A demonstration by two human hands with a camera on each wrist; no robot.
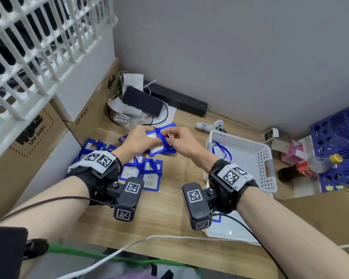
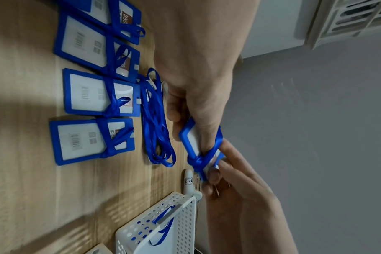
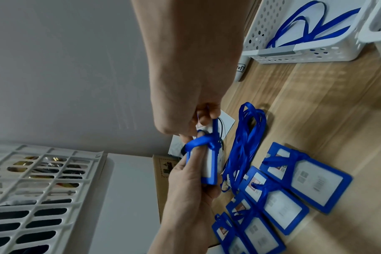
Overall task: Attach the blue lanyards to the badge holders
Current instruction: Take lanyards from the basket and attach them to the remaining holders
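Observation:
Above the table my left hand point(image 1: 144, 137) grips a blue badge holder point(image 1: 156, 147) by its end, thumb on its face. A blue lanyard point(image 2: 197, 160) is wound and knotted around the holder's middle. My right hand point(image 1: 170, 137) pinches the lanyard's end with its white clip point(image 3: 203, 128) at the holder's top. Under the hands lies a bundle of loose blue lanyards point(image 2: 157, 130). Several badge holders wrapped in lanyards point(image 2: 91, 96) lie in rows on the wood near my left wrist point(image 1: 149, 174).
A white perforated basket point(image 1: 264, 158) at the right holds one more blue lanyard point(image 3: 305, 29). A white controller point(image 1: 212, 125), a phone point(image 1: 142, 100) on cables, cardboard boxes point(image 1: 89, 117), a cola bottle point(image 1: 308, 168) and a blue crate point(image 1: 338, 137) ring the table.

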